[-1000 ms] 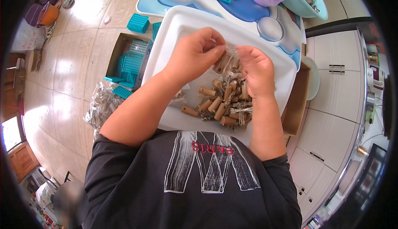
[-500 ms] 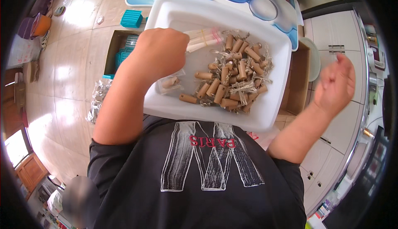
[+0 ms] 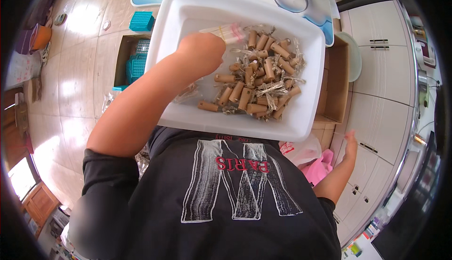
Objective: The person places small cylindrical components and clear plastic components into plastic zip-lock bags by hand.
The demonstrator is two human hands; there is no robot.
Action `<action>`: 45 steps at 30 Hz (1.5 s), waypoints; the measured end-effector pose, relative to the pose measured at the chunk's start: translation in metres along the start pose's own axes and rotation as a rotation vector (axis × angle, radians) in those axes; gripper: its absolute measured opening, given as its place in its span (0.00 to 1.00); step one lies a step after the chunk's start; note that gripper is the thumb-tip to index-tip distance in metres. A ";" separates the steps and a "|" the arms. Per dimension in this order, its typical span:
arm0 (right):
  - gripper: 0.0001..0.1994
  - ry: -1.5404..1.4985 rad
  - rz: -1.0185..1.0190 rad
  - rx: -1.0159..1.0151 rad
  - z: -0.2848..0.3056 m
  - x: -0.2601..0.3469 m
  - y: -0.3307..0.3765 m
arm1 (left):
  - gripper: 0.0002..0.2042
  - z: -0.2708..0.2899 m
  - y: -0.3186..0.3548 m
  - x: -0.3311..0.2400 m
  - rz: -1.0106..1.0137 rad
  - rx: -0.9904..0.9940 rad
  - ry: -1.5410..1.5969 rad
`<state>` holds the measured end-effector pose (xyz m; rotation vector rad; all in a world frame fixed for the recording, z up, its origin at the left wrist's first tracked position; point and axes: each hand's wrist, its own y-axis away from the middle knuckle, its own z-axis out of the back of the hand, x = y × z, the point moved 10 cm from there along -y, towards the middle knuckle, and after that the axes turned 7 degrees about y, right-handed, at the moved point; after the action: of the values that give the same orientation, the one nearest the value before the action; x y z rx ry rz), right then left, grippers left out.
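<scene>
My left hand (image 3: 201, 53) reaches over a white plastic tub (image 3: 310, 104) with its fingers curled under; whatever they grip is hidden. Just beyond it lies a bundle of pale sticks (image 3: 228, 33) with a pinkish end. Brown cork-like cylinders (image 3: 245, 97) with tangled thin wires are heaped in the tub's middle and right. Partly behind my left forearm is a small clear plastic bag (image 3: 188, 93) with something brown inside. My right hand (image 3: 350, 142) is out to the right, low beside the tub, away from the heap; its fingers are too blurred to read.
Left of the tub stands a cardboard box (image 3: 121, 62) with teal plastic baskets (image 3: 136, 67), and another teal basket (image 3: 141, 21) behind it. A blue patterned table (image 3: 310, 6) lies beyond. An open cardboard box (image 3: 336, 86), a white bag (image 3: 301, 149) and a pink bag (image 3: 320, 168) are at right.
My right hand has dropped from beside the cardboard box to lower right, near the pink bag. My left hand has moved slightly right and down within the tub. The whole view has shifted slightly.
</scene>
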<state>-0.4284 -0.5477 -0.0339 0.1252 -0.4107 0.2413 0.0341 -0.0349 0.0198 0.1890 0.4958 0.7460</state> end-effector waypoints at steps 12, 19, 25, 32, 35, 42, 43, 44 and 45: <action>0.26 0.237 0.042 -0.091 0.039 0.071 0.016 | 0.06 -0.013 -0.007 0.014 0.081 -0.052 0.177; 0.28 0.659 0.289 -0.282 0.042 0.060 0.026 | 0.04 0.096 0.124 0.160 0.191 -0.657 0.981; 0.29 0.145 0.176 -0.176 0.040 0.088 0.023 | 0.30 -0.025 0.457 0.470 1.158 -0.449 -0.254; 0.20 -0.052 0.716 -0.097 0.015 0.340 0.160 | 0.40 0.002 0.449 0.423 1.281 -0.414 -0.324; 0.19 0.097 1.364 0.072 -0.033 0.444 0.278 | 0.32 0.053 0.346 0.349 0.970 -0.604 -0.171; 0.10 0.425 1.730 0.329 -0.124 0.474 0.356 | 0.18 0.104 0.090 0.098 -0.039 -0.567 0.676; 0.10 0.411 1.755 0.331 -0.127 0.482 0.356 | 0.17 0.091 0.069 0.073 -0.057 -0.410 0.875; 0.08 0.242 1.590 0.400 -0.120 0.491 0.337 | 0.16 0.088 0.052 0.048 -0.102 -0.355 0.836; 0.06 0.075 1.427 0.471 -0.115 0.497 0.320 | 0.14 0.084 0.039 0.028 -0.136 -0.305 0.796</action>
<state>-0.0247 -0.1172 0.0877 0.2688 -0.2980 1.7471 0.0699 0.0139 0.0956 -0.4450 1.1237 0.7371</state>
